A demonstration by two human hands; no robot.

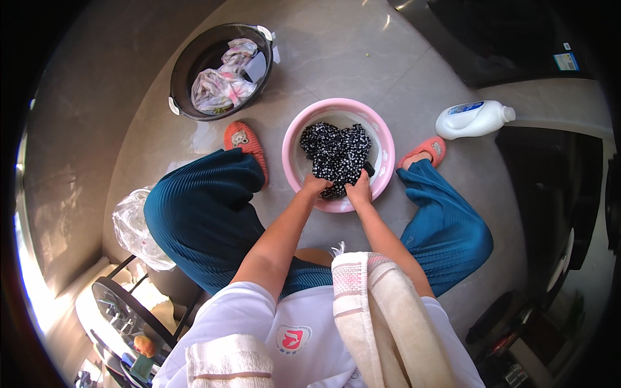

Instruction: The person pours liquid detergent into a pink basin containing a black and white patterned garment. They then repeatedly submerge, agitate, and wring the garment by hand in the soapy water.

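Observation:
A pink-rimmed basin (pixel 293 123) stands on the floor between my feet. In it lies a bunched black garment (pixel 336 152) with small white speckles; its exact kind cannot be made out. My left hand (pixel 316 185) grips the garment's near edge on the left, fingers curled into the cloth. A short way to the right, my right hand (pixel 359 190) holds the same near edge, its thumb over the fabric. Both wrists pass over the basin's near rim, and the folds partly hide the fingertips.
A dark tub (pixel 181 81) with white handles holds pale, pink-patterned cloth (pixel 217 88) at the far left. To the right a white bottle (pixel 475 119) lies on its side. A towel (pixel 381 310) hangs over my front. A clear plastic bag (pixel 139 229) sits beside my left knee.

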